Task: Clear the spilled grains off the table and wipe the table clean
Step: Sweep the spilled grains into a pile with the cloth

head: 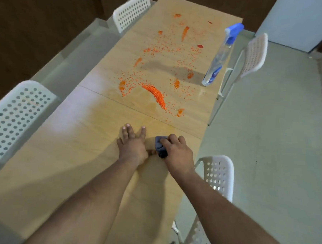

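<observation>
Gripping a soft blue cloth [160, 143] at five o'clock on the surface [64, 172], the right hand [177, 152] is curled, the left hand [133, 144] lies flat, and the light, loose grains [155, 95] at twelve o'clock probably scatter easily.

Orange grains [155, 95] are lying scattered in streaks and small heaps across the far half of the light wooden table [65, 154]
</observation>
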`<state>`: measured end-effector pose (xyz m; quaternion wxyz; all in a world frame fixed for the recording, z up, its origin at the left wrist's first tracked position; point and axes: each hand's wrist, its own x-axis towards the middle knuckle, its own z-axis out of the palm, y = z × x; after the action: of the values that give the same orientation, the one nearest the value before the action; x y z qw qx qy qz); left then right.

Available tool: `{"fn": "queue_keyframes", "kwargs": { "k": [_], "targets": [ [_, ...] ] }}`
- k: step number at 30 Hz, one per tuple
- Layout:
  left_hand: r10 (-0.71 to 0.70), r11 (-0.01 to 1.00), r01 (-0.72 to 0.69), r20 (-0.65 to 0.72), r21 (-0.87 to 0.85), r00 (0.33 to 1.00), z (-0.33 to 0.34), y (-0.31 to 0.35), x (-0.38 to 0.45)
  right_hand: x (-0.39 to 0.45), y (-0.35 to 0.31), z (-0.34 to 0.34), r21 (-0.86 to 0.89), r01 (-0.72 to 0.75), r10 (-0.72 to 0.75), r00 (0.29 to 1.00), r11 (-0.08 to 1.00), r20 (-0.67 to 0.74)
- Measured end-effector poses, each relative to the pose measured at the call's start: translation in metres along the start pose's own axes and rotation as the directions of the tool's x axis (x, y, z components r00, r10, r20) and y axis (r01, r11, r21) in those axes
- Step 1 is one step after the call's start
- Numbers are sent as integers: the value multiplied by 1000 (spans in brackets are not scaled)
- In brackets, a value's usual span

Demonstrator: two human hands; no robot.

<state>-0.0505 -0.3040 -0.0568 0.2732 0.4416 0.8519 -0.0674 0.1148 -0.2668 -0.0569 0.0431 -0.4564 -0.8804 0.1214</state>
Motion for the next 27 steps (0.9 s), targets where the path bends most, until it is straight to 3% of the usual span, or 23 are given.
{"fn": "queue_keyframes", "kwargs": {
  "k": [10,19,23,27],
  "targets": [
    [-31,998,31,-9,-53,999,0,5,7,49,16,-5,-26,-35,34,998,999,-50],
    [-59,997,63,87,-44,994,-15,12,20,133,27,-35,50,-125,127,991,991,-39],
    [-86,993,89,33,-80,996,-20,21,20,100,24,-43,42,42,-40,998,998,-38],
    [-114,972,76,-157,-224,981,-21,35,27,74,31,-21,-26,234,-232,970,972,67]
  ]
}}
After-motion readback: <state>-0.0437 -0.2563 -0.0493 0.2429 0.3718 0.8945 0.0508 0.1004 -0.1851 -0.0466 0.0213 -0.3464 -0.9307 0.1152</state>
